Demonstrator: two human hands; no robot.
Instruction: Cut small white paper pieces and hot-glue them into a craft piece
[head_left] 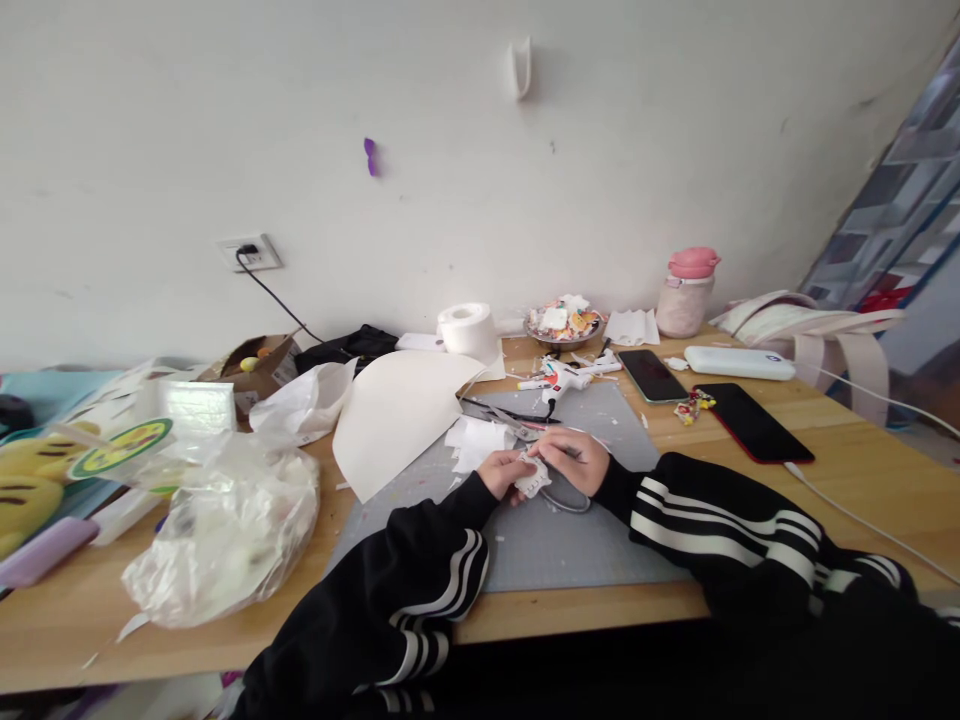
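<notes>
My left hand (504, 474) is closed on a small white piece with a jagged, toothed edge (534, 480), which looks like cut paper. At the upper edge of that piece, the fingers of my right hand (576, 458) are pinched together against it. Both hands are over a grey cutting mat (510, 560). Just beyond them lie scissors (525, 432), partly hidden by my right hand. White crumpled paper (480, 442) rests beside the scissors. A grey loop (570, 503) shows under my right hand; I cannot tell what it belongs to.
Behind the mat are a white glue gun (562, 380), a paper roll (469, 328) and a bowl of scraps (564, 322). A large white sheet (409, 415) and a plastic bag (232, 530) lie left. Phones (754, 422), a power bank (739, 363) and a bottle (686, 295) are right.
</notes>
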